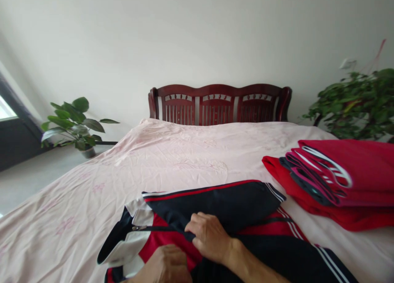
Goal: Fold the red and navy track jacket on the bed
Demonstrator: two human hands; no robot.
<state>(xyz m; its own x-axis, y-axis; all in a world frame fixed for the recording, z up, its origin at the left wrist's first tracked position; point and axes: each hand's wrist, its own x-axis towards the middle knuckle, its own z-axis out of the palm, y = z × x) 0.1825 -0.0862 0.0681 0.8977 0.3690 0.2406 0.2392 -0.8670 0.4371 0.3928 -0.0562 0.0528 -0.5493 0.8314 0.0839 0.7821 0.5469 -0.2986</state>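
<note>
A navy, red and white track jacket (234,205) lies on the bed in front of me, one dark sleeve folded across its red chest. My right hand (209,236) pinches the edge of that folded sleeve near the zip. My left hand (168,266) rests flat on the red part of the jacket at the bottom edge of the view, fingers closed over the cloth. The white collar (129,242) sticks out to the left.
A pile of folded red clothes (341,180) lies at the right of the pale pink bedsheet (160,160). A dark wooden headboard (220,104) stands against the white wall. Potted plants stand at the left (74,125) and right (357,104).
</note>
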